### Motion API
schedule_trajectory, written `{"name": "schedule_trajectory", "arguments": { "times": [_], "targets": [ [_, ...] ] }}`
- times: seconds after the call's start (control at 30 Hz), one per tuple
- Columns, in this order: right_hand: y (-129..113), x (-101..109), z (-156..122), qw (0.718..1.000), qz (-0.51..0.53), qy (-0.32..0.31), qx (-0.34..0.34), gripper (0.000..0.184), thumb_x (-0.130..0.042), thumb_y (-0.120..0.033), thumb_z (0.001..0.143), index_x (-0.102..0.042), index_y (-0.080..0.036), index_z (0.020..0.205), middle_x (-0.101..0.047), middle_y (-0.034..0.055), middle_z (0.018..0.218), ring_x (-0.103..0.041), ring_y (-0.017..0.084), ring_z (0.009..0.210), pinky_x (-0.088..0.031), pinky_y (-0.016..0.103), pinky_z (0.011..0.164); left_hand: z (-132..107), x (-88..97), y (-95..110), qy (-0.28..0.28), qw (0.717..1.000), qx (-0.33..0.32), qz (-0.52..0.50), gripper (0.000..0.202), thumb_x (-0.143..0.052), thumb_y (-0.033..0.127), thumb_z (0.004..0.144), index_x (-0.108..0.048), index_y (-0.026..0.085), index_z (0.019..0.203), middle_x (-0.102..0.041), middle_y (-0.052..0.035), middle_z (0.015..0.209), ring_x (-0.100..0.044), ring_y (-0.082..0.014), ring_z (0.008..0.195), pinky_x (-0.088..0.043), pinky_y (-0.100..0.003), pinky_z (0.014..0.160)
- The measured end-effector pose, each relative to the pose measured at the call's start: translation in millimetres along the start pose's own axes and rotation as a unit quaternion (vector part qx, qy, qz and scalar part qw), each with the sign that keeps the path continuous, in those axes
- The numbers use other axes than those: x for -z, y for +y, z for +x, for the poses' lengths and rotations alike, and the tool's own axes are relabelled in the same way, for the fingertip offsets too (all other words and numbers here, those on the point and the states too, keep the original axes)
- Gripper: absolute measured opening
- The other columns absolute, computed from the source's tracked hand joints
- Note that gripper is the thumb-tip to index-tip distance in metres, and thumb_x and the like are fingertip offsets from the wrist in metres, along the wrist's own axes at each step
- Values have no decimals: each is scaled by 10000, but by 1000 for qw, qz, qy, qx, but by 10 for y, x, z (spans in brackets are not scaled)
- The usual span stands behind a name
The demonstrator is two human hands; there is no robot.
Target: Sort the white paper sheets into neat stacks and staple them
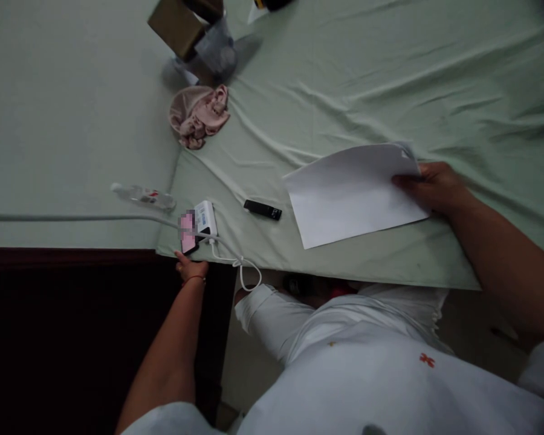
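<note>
My right hand [433, 186] is closed on the right end of some white paper [353, 196], thumb on top and the other fingers hidden beneath. The paper bows slightly, its far edge raised above the green cloth. At the table's near left corner is my left hand [191, 269], fingers apart, at the lower end of a phone [188, 232] with a pink screen. Whether it touches the phone I cannot tell. A white box-like device [205, 219] lies against the phone, with a white cable [254, 269] trailing off the edge. A black remote-like object [262, 209] rests left of the paper.
Wrinkled green cloth [344, 115] covers the table. A clear bottle [142, 196] lies left of the phone, and a grey cord [72, 217] crosses there. Crumpled pink fabric [198, 115] and a brown box [176, 27] sit farther back. My legs are below the near edge.
</note>
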State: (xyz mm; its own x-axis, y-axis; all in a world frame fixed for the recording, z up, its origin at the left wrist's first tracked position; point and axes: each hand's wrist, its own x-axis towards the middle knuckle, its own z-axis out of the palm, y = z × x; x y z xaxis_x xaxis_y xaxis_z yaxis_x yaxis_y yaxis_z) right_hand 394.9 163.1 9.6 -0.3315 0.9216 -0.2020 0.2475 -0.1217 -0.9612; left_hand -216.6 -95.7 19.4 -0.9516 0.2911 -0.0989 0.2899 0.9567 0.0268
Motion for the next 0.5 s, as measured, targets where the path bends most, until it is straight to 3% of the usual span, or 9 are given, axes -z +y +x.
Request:
{"name": "schedule_trajectory", "arguments": {
  "times": [0.13,0.27,0.4,0.5],
  "targets": [
    [-26,-1,-11,1000,-23,2,12,375,-793,-508,750,-612,-181,711,-485,-14,651,-417,110,594,-339,239,499,-13,-6,1,-26,1000,9,2,1148,-809,426,792,-162,171,1705,-440,-331,1583,-525,-457,1452,-471,-572,1152],
    [-34,5,-14,999,-40,1,18,368,-770,-511,762,-618,-180,714,-478,-13,660,-412,108,593,-339,245,509,-17,-3,6,-20,1000,11,7,1132,-774,439,836,-103,198,1716,-353,-331,1644,-507,-457,1467,-454,-593,1165],
    [-18,2,-6,1000,-26,1,17,353,-758,-500,767,-628,-175,727,-458,-17,663,-397,102,589,-328,248,513,-6,12,10,-29,1000,1,7,1141,-807,433,815,-145,193,1713,-450,-318,1587,-546,-449,1436,-485,-565,1147],
    [-2,3,0,1000,-24,-7,15,354,-773,-509,755,-644,-179,745,-478,-13,674,-416,113,604,-344,250,521,12,17,17,-19,1000,-5,9,1160,-806,396,821,-97,192,1716,-414,-317,1620,-518,-425,1468,-474,-538,1166]
  ]
}}
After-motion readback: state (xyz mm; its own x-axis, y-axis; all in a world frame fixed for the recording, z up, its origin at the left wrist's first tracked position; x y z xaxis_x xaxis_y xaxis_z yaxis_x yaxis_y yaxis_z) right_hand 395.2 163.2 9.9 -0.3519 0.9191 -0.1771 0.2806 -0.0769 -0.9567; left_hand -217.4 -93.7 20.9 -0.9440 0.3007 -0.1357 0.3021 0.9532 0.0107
